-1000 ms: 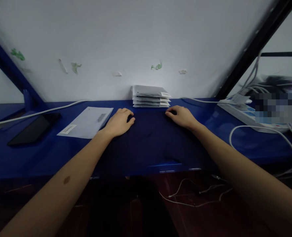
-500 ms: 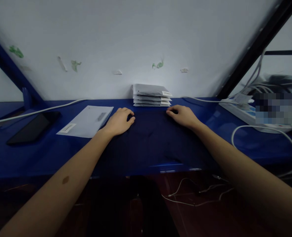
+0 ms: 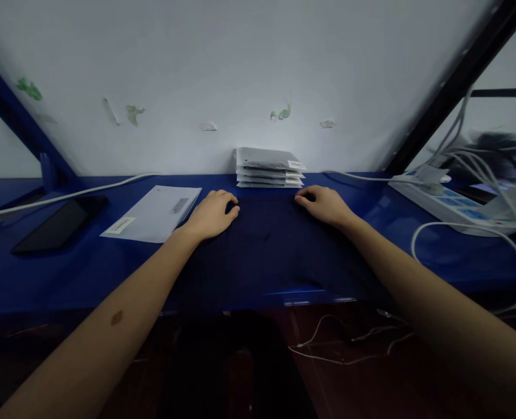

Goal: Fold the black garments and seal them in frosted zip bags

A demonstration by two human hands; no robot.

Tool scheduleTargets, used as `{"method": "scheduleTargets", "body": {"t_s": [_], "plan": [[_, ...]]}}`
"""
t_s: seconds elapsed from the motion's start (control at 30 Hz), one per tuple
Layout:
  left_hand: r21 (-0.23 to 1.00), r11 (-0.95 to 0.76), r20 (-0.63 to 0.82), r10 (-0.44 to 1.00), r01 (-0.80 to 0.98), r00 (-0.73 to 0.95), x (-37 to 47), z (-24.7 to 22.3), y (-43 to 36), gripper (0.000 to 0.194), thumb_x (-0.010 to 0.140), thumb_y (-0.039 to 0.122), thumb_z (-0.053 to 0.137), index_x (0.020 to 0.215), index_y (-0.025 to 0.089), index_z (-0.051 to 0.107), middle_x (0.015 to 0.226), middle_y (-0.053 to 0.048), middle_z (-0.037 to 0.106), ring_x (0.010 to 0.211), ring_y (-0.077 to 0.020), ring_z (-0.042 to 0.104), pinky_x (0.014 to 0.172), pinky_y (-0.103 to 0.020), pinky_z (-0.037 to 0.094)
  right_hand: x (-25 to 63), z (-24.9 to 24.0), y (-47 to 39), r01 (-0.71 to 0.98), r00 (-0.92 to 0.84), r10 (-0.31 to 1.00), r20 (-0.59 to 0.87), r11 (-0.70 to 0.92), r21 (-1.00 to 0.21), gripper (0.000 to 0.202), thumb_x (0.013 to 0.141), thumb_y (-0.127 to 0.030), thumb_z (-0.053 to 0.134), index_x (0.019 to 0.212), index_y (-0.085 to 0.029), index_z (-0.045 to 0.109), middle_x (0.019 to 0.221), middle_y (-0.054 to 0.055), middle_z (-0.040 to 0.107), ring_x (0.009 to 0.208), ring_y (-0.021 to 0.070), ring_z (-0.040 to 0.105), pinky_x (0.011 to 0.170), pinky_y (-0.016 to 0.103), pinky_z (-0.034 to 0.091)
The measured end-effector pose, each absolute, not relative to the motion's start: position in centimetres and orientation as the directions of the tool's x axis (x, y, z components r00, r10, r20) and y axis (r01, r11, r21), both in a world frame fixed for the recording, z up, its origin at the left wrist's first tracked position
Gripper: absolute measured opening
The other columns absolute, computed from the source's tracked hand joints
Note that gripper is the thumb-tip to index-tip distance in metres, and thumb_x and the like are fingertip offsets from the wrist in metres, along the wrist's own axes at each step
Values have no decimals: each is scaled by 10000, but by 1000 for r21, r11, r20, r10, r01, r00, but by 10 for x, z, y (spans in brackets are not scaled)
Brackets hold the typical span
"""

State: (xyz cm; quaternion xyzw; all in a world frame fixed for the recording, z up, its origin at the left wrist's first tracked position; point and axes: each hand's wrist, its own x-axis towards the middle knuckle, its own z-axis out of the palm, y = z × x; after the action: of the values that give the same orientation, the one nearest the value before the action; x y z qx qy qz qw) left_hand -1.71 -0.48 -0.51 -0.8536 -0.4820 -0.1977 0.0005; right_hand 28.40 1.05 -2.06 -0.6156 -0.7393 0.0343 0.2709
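Note:
My left hand rests on the blue table, its fingers bent and thumb apart, with nothing in it. Just left of it lie white envelopes with a label at the lower left corner. My right hand rests on the table too, fingers curled loosely with a gap to the thumb, holding nothing. Between and beyond both hands, a stack of several grey-white envelopes stands against the wall, touched by neither hand.
A black flat device lies at the left, beside a white cable. At the right are a white power strip and tangled cables. Thin white cables lie on the floor below the table's front edge.

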Motion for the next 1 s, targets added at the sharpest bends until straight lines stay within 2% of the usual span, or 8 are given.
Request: {"method": "scheduleTargets", "body": {"t_s": [0.6, 0.8, 1.0], "plan": [[189, -520, 318, 835, 833, 450, -15, -2, -8, 325, 937, 334, 482, 1149, 174, 669, 1233, -101, 665, 1161, -271, 560, 1038, -426, 422, 283, -19, 9, 897, -91, 932, 350, 230, -379, 225, 893, -285, 546, 953, -218, 752, 1068, 74, 746, 1014, 257, 671, 953, 398, 479], [201, -519, 327, 835, 831, 443, -17, -4, -6, 313, 926, 331, 491, 1144, 210, 682, 1228, -98, 666, 1163, -280, 558, 1020, -438, 430, 283, -20, 10, 895, -97, 931, 353, 237, -379, 232, 896, -304, 541, 947, -226, 753, 1075, 68, 745, 1023, 253, 667, 967, 392, 469], [198, -514, 315, 840, 835, 442, -16, -3, -7, 330, 936, 335, 489, 1160, 175, 671, 1240, -101, 661, 1169, -277, 554, 1024, -427, 424, 283, -19, 10, 892, -96, 931, 353, 238, -385, 225, 886, -282, 545, 938, -218, 754, 1060, 76, 745, 1004, 255, 670, 946, 401, 477]]}}
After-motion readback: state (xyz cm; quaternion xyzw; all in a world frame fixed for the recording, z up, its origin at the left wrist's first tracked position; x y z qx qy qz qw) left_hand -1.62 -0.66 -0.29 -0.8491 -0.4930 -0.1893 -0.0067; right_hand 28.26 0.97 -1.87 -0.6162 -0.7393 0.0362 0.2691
